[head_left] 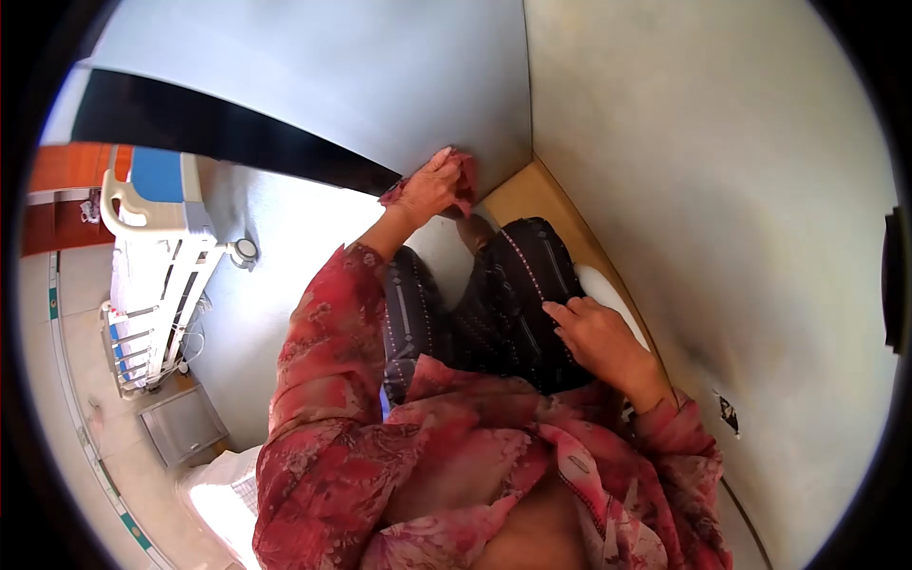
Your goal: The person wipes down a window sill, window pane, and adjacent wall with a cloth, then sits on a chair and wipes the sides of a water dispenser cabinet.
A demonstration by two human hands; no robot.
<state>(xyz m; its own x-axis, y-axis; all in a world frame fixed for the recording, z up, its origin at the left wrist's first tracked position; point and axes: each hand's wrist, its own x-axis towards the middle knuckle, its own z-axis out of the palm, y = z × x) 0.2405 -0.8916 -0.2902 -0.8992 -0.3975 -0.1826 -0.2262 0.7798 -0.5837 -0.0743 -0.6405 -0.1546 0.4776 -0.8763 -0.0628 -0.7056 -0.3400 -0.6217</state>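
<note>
A crumpled dark-red cloth (465,180) is pressed under my left hand (427,193), whose fingers are closed over it. The cloth touches the lower part of a smooth grey-blue panel (380,76), close to the end of its black edge strip (228,123). My right hand (603,344) holds nothing and rests on my right thigh, in dark patterned trousers (513,304). Its fingers are loosely bent and a little apart; the thumb is hidden. Red patterned sleeves cover both arms down toward the wrists.
A plain pale wall (703,171) rises close on my right, with a tan baseboard (537,204) along its foot. To the left stands a wheeled hospital bed (166,237) with side rails. A grey cabinet (183,426) and white bedding (228,499) are at lower left.
</note>
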